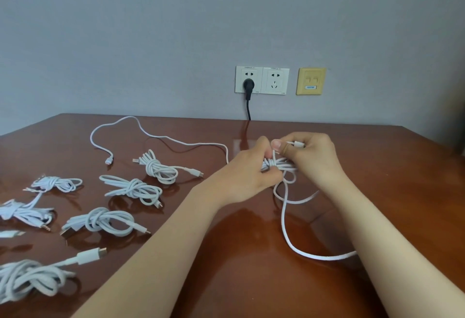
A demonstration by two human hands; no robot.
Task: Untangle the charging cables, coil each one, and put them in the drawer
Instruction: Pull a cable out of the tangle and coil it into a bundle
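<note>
Right of centre: left hand (247,174) grips the limp, light white cable (279,165) bundle; right hand (310,157) pinches its stiff connector, the surest hold.

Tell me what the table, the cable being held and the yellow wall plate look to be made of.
The table looks like wood or wood veneer, reddish-brown under a glossy varnish: it shows bright reflections. The held cable is white and matt, probably a flexible plastic sheath, possibly braided; the surface is too fine to tell. The yellow wall plate is likely moulded plastic, smooth with a faint sheen.
</note>
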